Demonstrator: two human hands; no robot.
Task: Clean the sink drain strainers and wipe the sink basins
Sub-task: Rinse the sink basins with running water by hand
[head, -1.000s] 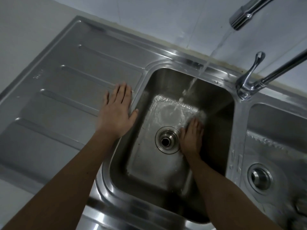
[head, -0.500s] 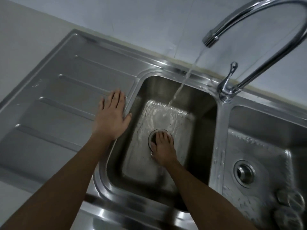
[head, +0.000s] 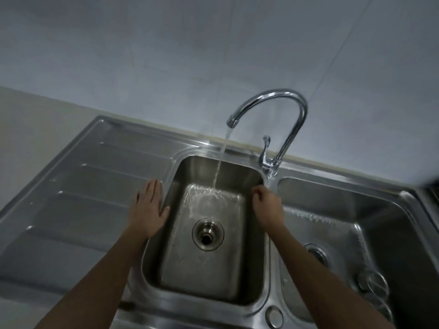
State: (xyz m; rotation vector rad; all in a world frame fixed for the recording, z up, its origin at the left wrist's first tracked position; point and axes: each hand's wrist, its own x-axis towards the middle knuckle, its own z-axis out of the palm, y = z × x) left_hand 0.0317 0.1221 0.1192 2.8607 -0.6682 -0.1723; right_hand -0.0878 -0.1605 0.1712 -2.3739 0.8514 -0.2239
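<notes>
No writing shows. Left hand [head: 148, 210] lies flat, fingers spread, on the steel drainboard [head: 78, 198]; right hand [head: 267, 206], loosely curled and empty, hovers over the wet basin [head: 204, 269] by the grey wall [head: 166, 55].

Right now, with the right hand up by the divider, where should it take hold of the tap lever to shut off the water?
Grip the lever near its rounded top end, coming from the front and below, where the right hand already is. It stands upright beside the faucet neck, so its front and left sides look clear.
</notes>
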